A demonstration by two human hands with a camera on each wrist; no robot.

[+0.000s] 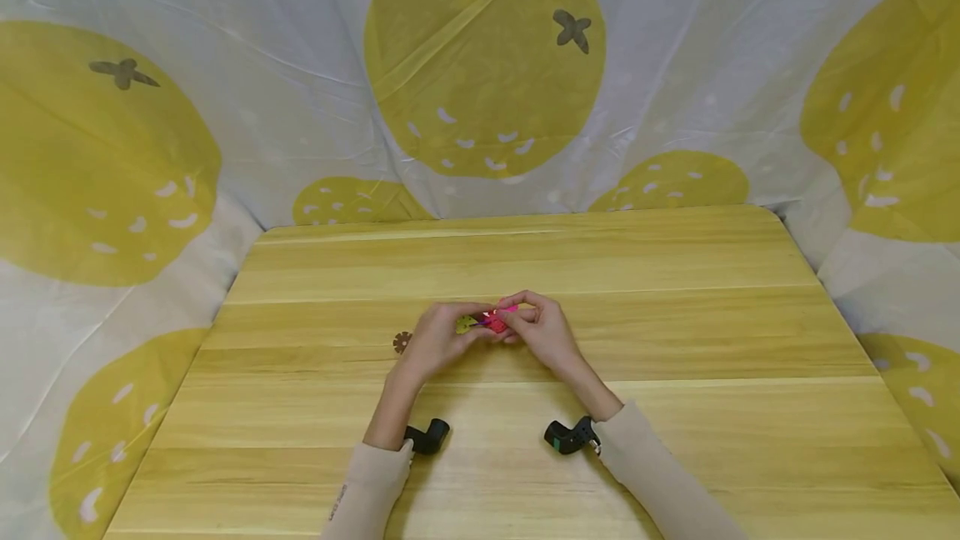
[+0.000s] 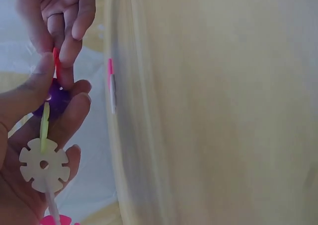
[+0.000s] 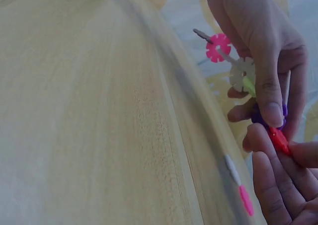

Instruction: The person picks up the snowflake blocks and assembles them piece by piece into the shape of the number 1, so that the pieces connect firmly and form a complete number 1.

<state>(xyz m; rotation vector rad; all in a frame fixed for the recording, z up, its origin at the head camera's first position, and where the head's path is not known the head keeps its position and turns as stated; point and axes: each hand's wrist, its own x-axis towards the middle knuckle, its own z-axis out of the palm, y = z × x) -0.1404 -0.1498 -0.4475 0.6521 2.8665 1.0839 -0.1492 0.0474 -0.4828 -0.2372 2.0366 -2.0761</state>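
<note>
Notched plastic discs are joined in a chain between the two hands. My left hand (image 1: 438,336) pinches a purple disc (image 2: 58,102) between thumb and fingers. Fitted to it is a yellow-green disc (image 2: 44,120), followed by a white disc (image 2: 35,173) and a pink disc (image 3: 218,48), with a brownish disc (image 3: 202,35) at the chain's far end. My right hand (image 1: 547,332) pinches a red disc (image 3: 279,140) against the purple disc's edge; fingertips partly hide where they meet.
On the wooden table (image 1: 675,298) beyond the hands lie a pink piece (image 3: 246,200) and a white piece (image 3: 232,169), end to end. Black wrist devices (image 1: 429,437) sit at both sleeves. A fruit-patterned cloth (image 1: 300,107) hangs behind the table.
</note>
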